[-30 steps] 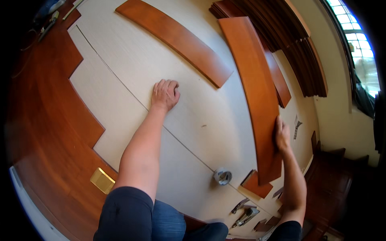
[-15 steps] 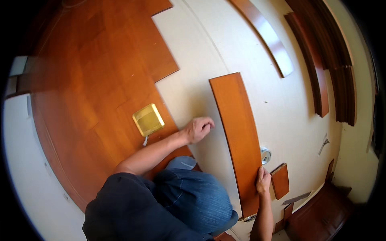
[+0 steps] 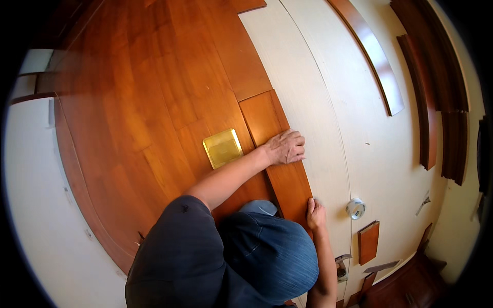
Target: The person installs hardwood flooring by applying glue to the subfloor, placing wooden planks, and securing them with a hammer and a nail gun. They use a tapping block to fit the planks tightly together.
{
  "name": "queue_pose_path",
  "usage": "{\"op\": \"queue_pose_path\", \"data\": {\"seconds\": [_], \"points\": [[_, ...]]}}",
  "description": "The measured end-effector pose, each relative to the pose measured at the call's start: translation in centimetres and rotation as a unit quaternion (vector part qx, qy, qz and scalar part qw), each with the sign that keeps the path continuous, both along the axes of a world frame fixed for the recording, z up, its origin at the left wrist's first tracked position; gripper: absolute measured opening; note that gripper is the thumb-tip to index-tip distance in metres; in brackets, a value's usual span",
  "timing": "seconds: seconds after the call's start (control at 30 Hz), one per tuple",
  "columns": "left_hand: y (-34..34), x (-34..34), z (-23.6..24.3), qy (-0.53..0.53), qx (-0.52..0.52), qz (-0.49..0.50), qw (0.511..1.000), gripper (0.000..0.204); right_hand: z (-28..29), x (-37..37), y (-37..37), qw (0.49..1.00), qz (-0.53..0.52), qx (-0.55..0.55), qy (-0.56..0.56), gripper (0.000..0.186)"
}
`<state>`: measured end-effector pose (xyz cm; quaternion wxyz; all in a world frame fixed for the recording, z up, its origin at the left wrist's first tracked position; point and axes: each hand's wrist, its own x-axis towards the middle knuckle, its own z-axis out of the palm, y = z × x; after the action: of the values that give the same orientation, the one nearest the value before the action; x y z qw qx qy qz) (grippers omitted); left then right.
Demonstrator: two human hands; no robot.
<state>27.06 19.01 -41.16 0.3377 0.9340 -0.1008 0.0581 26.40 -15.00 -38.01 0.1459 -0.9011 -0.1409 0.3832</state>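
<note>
A reddish-brown wooden floorboard (image 3: 292, 187) lies along the stepped edge of the laid wood floor (image 3: 174, 87). Its far end meets the end of a laid board, and a dark narrow gap shows along its left side. Across the board rests my left hand (image 3: 285, 148), fingers bent over its right edge. Nearer to me, my right hand (image 3: 316, 214) grips the same right edge with the thumb on top. My knee covers the board's near end. A gold square plate (image 3: 222, 146) sits on the laid floor beside my left forearm.
Pale underlay (image 3: 328, 149) with a seam stretches to the right. On it are a tape roll (image 3: 355, 208), a short board piece (image 3: 368, 242) and a long loose board (image 3: 372, 56). Stacked boards (image 3: 454, 143) line the right wall. A white panel (image 3: 36, 169) stands at left.
The floorboard has moved left across the underlay to the laid floor's edge. My left hand, free before, has come onto it; my right hand has moved left with it.
</note>
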Motion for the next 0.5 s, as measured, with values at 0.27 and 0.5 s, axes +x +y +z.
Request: {"op": "queue_pose_path", "data": {"seconds": [0.27,0.5], "points": [[0.4,-0.8,-1.0,-0.04,-0.045,0.03,0.998,0.022,0.5,-1.2,1.3,1.0,-0.015,-0.017,0.004,0.042],[-0.3,0.5,-1.2,-0.048,-0.055,0.0,0.997,0.015,4.0,-3.7,1.5,0.969,0.043,0.056,-0.238,0.022]]}}
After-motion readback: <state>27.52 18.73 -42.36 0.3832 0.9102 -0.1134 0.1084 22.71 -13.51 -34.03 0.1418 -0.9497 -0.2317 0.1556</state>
